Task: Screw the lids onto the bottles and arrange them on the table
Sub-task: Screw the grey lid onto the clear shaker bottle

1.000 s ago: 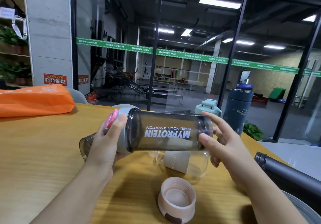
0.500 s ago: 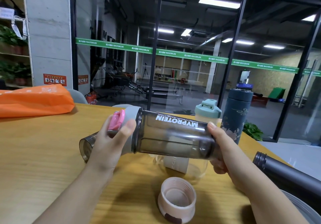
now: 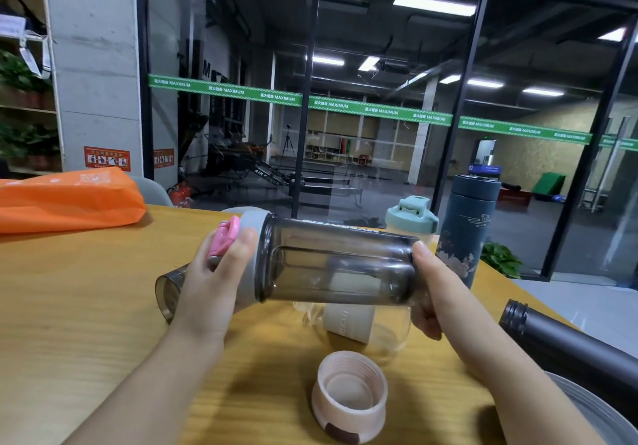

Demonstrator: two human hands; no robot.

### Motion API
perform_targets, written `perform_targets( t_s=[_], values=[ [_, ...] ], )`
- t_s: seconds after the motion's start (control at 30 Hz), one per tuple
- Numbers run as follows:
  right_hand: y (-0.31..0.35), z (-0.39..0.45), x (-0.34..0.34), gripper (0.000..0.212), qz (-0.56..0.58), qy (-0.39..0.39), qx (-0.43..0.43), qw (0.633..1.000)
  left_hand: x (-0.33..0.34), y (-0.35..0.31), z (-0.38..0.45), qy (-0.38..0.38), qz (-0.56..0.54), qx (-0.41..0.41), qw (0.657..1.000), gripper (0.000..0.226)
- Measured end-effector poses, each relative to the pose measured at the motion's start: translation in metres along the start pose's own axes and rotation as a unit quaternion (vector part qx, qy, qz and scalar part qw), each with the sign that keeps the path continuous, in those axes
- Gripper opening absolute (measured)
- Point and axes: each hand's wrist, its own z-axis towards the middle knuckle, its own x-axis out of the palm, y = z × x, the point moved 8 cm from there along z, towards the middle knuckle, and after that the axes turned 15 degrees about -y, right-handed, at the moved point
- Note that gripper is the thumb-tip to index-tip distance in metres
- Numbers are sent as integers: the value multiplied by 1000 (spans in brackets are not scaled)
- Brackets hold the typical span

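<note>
Left hand (image 3: 221, 272) grips grey lid (image 3: 253, 258); right hand (image 3: 428, 292) grips smoky bottle (image 3: 338, 265), rotated since before, logo now hidden. Lid nearly tightened. Pink lid (image 3: 348, 399) at 6 o'clock.

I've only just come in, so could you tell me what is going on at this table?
A person holds a smoky shaker bottle sideways above the table: the left hand grips its grey lid, the right hand its base. A pink lid lies open side up; a dark bottle lies uncapped.
</note>
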Motion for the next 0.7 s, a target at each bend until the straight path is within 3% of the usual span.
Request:
perform_targets(
  t_s=[0.1, 0.2, 0.3, 0.5, 0.6, 0.7],
  values=[
    [12, 1, 0, 56, -30, -55, -67, 996, -5, 1, 3, -25, -5, -11, 1000, 33],
    [16, -2, 2, 83, -47, -46, -110, 992, -7, 5, 4, -33, -13, -25, 999, 41],
    [22, -4, 2, 95, -31, -44, -138, 989, -9, 7, 5, -37, -18, -35, 999, 40],
    [27, -3, -3, 93, -18, -63, -173, 983, -8, 6, 5, -48, -21, -47, 998, 49],
    [28, -4, -6, 92, -29, -76, -189, 978, -9, 7, 6, -55, -26, -53, 997, 25],
    [28, -5, -7, 90, -47, -89, -197, 975, -7, 8, 5, -37, -9, -67, 997, 54]
  ],
)
